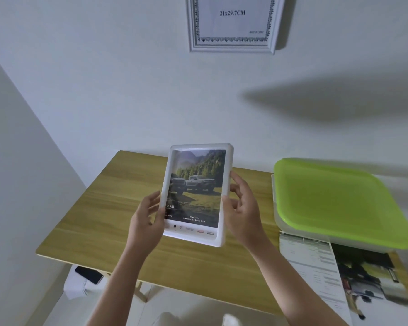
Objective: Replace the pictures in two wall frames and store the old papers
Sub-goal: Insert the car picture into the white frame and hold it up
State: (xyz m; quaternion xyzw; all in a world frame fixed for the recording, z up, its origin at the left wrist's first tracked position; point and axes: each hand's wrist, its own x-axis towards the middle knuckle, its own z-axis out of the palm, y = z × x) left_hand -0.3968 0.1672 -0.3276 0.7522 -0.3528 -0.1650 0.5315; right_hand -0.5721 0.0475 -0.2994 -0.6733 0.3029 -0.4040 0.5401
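I hold a white picture frame (224, 208) upright above the wooden table (118, 208), its picture of trucks in front of forested hills facing me. My left hand (147, 222) grips the frame's left edge low down. My right hand (242, 208) grips its right edge at mid height. A second white frame (231, 47) hangs on the wall above, showing a sheet printed "21x29.7CM". A printed brochure sheet (316, 267) with a table and a dark photo lies on the table at the right.
A shallow box with a lime green lid (339, 201) stands on the table at the right, against the wall. Below the table's left edge, a dark phone (88, 274) rests on a white object on the floor. A side wall closes the left.
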